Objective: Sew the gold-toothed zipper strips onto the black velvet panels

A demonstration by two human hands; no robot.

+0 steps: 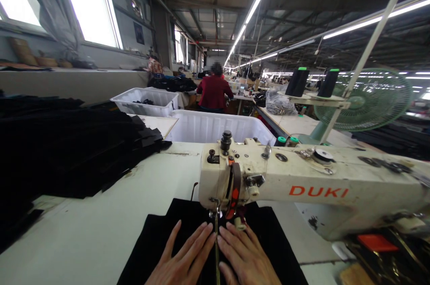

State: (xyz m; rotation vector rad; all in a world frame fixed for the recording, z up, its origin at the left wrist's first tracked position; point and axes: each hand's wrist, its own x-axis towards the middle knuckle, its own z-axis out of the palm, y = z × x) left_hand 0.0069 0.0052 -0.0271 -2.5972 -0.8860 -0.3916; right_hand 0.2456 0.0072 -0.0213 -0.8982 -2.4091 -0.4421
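Strip (217, 253) runs lengthwise between the fingers (232, 241), straight at the machine (262, 191) ahead; left hand (183, 260) and right hand (250, 258) look equally near tbh. Fingers spread flat on cloth (149, 236).

A pale worktable (97, 231), stained in places, carries a sewing machine (268, 177) marked DUKI. Beneath the machine's head, a piece of black cloth (151, 238) lies on the tabletop; at the left rests a large heap of black fabric pieces (70, 150), apart from the machine.
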